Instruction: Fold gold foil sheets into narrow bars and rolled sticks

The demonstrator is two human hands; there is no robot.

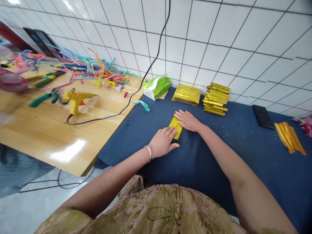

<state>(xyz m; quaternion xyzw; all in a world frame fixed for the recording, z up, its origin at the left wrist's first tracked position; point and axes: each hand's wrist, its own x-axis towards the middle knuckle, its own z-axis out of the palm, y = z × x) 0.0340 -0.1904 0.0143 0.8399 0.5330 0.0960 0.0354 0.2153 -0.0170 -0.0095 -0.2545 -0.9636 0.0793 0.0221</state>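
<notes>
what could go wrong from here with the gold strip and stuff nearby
The gold strip lies under the left hand and right hand, so uneven pressure might crease it or slide it on the dark blue cloth. The loosely stacked gold strips sit unevenly and could topple if bumped. A snag on the black cord might drag the yellow glue gun.

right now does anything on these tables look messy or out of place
Yes: the pipe cleaners lie tangled on the wood table. By the wall, the narrow gold pieces are stacked askew, ends jutting unevenly, unlike the neat stack beside them.
</notes>
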